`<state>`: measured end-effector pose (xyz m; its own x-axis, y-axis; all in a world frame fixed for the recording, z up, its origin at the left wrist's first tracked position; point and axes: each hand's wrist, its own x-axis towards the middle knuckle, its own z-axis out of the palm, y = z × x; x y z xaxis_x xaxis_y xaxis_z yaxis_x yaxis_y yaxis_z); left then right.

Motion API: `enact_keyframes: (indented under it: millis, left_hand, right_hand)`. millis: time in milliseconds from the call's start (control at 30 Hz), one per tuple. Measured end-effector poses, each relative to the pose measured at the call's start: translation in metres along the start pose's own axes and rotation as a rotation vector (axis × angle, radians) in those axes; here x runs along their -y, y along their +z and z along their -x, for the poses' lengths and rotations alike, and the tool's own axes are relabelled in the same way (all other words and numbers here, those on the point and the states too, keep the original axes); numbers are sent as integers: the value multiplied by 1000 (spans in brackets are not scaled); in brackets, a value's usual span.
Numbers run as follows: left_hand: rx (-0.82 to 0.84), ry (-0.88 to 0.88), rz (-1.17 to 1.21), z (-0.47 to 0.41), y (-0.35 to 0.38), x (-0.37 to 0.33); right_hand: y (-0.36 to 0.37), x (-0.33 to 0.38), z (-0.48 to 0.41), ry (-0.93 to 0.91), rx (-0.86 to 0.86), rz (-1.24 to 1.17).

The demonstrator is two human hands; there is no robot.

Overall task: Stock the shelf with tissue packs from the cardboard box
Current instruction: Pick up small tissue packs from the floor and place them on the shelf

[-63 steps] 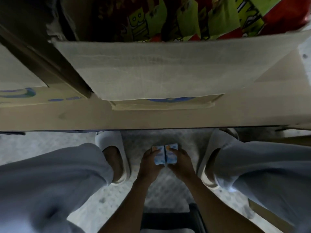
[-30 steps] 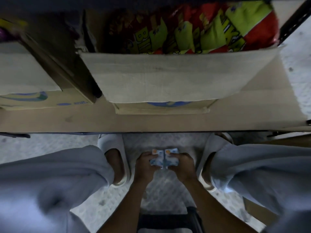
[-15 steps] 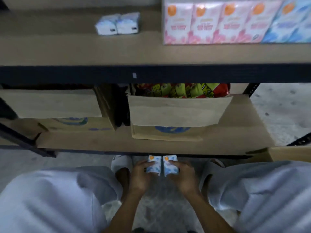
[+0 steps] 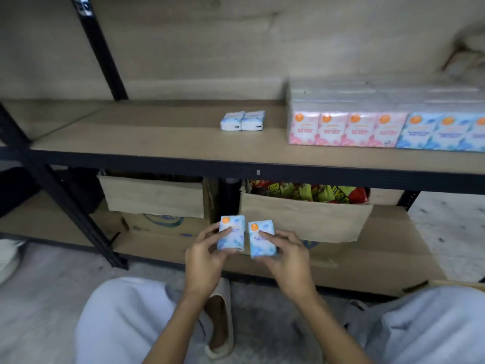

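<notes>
My left hand [image 4: 203, 254] grips a small blue tissue pack [image 4: 232, 233], thumb across its front. My right hand [image 4: 286, 254] grips a second blue tissue pack [image 4: 261, 243] the same way. Both packs are upright, side by side, in front of the lower shelf. On the middle shelf board [image 4: 157, 143] two small blue packs [image 4: 242, 121] lie together. To their right stand wrapped bundles of pink tissue packs [image 4: 346, 127] and blue tissue packs [image 4: 441, 132].
Black metal uprights [image 4: 99, 48] frame the shelf. On the lower shelf sit an open cardboard box [image 4: 154, 198] and a second cardboard box [image 4: 304, 219] holding bright snack bags [image 4: 307, 193]. My knees in grey trousers and a slipper [image 4: 220, 321] are below.
My view has tilted up from the floor to the shelves. Both hands have lifted the two packs from between my feet to the lower shelf's height, and the packs have drawn slightly apart.
</notes>
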<state>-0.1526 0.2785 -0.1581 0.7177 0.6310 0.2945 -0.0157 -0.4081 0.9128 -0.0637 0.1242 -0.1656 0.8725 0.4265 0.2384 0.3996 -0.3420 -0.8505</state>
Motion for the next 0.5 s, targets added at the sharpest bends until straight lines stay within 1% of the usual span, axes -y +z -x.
enact_keyframes:
  millis: [167, 333, 400, 500]
  left_hand:
    - [-89, 101, 92, -31, -33, -40]
    - [-85, 187, 166, -76, -47, -85]
    - [-83, 217, 171, -96, -47, -96]
    - [-63, 238, 96, -125, -43, -108]
  right_hand:
    - [-13, 61, -25, -134, -49, -46]
    - [-33, 115, -66, -245, -140, -57]
    - [-41, 130, -87, -263, -146, -33]
    - [-49, 143, -119, -240, -130, -1]
